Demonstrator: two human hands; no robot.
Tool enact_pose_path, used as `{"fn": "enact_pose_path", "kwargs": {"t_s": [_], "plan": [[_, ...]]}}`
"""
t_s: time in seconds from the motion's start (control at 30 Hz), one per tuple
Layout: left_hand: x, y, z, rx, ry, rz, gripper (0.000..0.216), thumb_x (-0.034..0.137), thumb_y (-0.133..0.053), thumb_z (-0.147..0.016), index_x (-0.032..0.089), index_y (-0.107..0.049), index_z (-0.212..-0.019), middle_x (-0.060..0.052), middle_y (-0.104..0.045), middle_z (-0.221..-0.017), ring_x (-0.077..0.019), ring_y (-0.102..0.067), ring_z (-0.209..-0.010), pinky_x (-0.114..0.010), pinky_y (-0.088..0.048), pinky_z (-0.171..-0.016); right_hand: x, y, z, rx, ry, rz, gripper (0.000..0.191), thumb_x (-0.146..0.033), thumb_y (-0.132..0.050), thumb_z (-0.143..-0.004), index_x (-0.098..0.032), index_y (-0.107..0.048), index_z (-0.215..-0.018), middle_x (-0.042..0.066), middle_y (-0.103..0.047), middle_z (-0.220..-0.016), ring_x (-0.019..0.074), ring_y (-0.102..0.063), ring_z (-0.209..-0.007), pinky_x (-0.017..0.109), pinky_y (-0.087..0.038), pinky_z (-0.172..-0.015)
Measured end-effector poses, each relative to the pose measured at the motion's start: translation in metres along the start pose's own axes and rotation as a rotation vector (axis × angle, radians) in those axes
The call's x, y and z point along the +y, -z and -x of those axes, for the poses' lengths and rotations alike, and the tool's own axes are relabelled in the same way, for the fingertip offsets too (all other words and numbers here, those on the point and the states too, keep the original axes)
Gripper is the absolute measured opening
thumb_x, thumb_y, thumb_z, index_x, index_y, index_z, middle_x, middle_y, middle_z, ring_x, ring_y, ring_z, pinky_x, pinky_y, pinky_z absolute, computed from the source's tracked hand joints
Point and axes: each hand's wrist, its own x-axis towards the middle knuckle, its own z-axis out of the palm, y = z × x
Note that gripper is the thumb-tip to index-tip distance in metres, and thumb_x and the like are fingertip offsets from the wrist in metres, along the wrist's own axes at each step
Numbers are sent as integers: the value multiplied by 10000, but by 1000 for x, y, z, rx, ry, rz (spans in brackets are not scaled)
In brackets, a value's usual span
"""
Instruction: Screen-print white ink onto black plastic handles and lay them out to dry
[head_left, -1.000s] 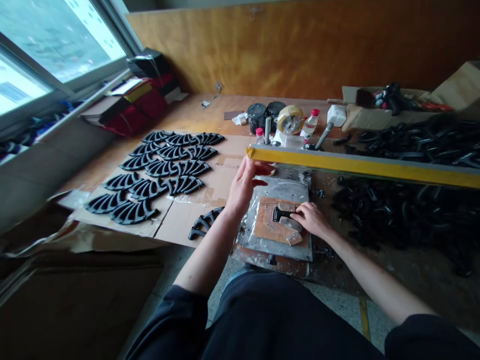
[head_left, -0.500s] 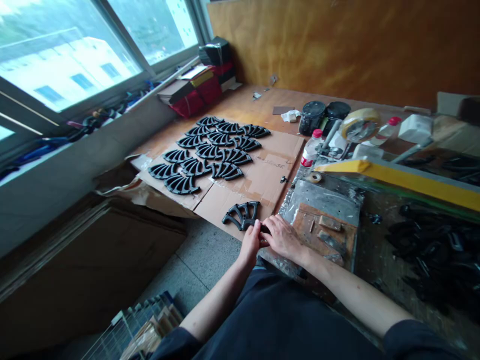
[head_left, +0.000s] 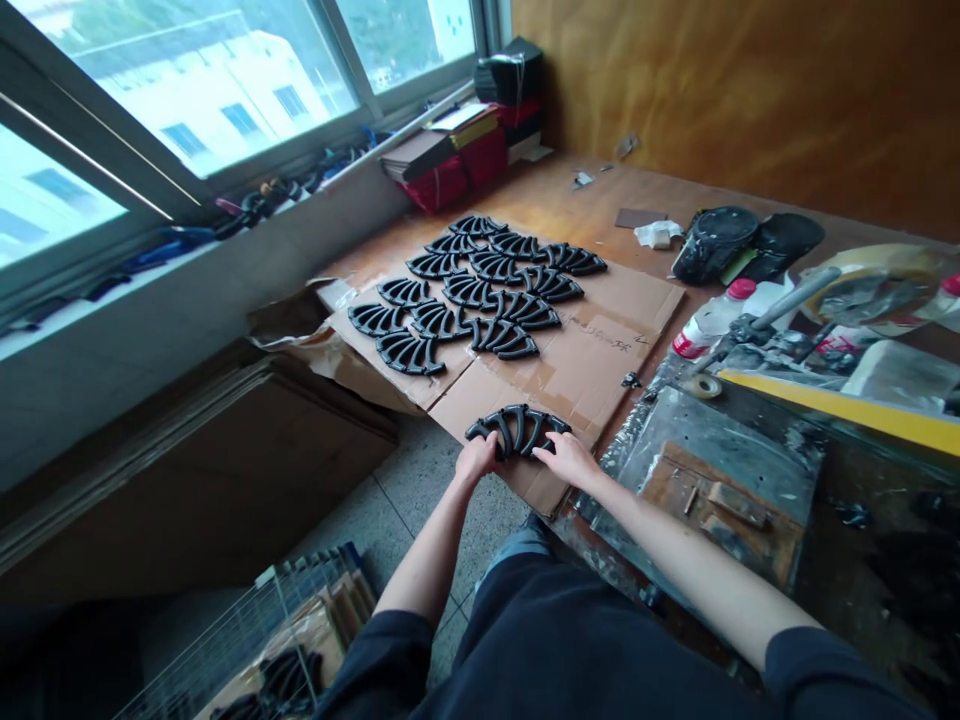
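Observation:
A black fan-shaped ribbed part (head_left: pixel 517 428) with curved slots is over the near edge of the cardboard sheet (head_left: pixel 480 385). My left hand (head_left: pixel 475 456) pinches its left end. My right hand (head_left: pixel 567 458) grips the opposite end, thumb and fingers closed at the edge. Whether the part rests on the cardboard or is slightly raised, I cannot tell. Beyond it, several like black parts (head_left: pixel 469 292) lie in close rows on the same sheet.
To the right are a metal plate with a wooden block (head_left: pixel 739 503), a tape roll (head_left: pixel 703 386), a red-capped bottle (head_left: pixel 709 322) and a yellow bar (head_left: pixel 847 412). Dark cans (head_left: pixel 720 240) stand behind. Flat cardboard (head_left: pixel 225 450) leans at left, above a wire basket (head_left: pixel 285 620).
My hands have moved apart, from close together at the part's near side to its two ends. The part has turned and shows its whole arc. My view has swung right to left.

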Motion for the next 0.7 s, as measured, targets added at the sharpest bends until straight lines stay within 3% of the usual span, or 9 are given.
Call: {"fn": "enact_pose_path", "kwargs": {"t_s": [0.13,0.23,0.33,0.43,0.5,0.57,0.7], "plan": [[19,37,-30,19,-85,-158,627,598,-298,-905,145,-681,-701,-144,-703,-668,-269,-693,-760,-345,-485,-777,5,-3,-1,-44,23,-39,591,-493,-513,-907,-135,-518,-1377,167,-628,-1220,251,-604,-1132,337,-433,-976],[20,44,-24,82,-102,-258,596,617,-348,-894,132,-690,-842,-190,-723,-873,-312,-676,-919,-387,-467,-846,9,-2,-1,-46,49,-64,569,-434,-515,-913,-123,-506,-1390,163,-631,-1212,239,-614,-1109,328,-434,-979],[12,23,2,296,-164,-312,565,568,-324,-928,128,-641,-1088,-221,-670,-1104,-333,-603,-1090,-441,-427,-930,12,-2,-1,-41,61,-83,550,-403,-503,-921,-114,-510,-1388,161,-638,-1191,236,-621,-1091,334,-433,-980],[8,-15,27,501,-463,-325,508,506,-411,-924,180,-562,-1283,-185,-572,-1317,-307,-515,-1213,-439,-382,-1018,13,-2,-2,-39,71,-94,526,-381,-489,-928,-111,-523,-1378,157,-651,-1158,240,-627,-1067,347,-442,-967],[11,-39,33,511,-602,-320,541,472,-547,-865,237,-528,-1353,-144,-485,-1439,-334,-425,-1308,-487,-314,-1086,14,-1,-4,-46,81,-98,521,-367,-489,-926,-104,-525,-1375,158,-659,-1136,243,-632,-1049,355,-448,-958],[16,-56,33,493,-601,-305,590,442,-627,-811,266,-529,-1365,-123,-447,-1480,-382,-349,-1360,-564,-240,-1117,15,-1,-7,-63,80,-96,515,-359,-494,-920,-109,-532,-1370,154,-667,-1120,244,-635,-1041,360,-453,-952],[21,-56,18,458,-586,-303,539,408,-672,-768,261,-602,-1282,-121,-483,-1453,-412,-362,-1338,-625,-228,-1102,14,2,-11,-88,70,-105,511,-358,-505,-908,-120,-546,-1358,148,-670,-1132,249,-632,-1054,370,-452,-958]]}}
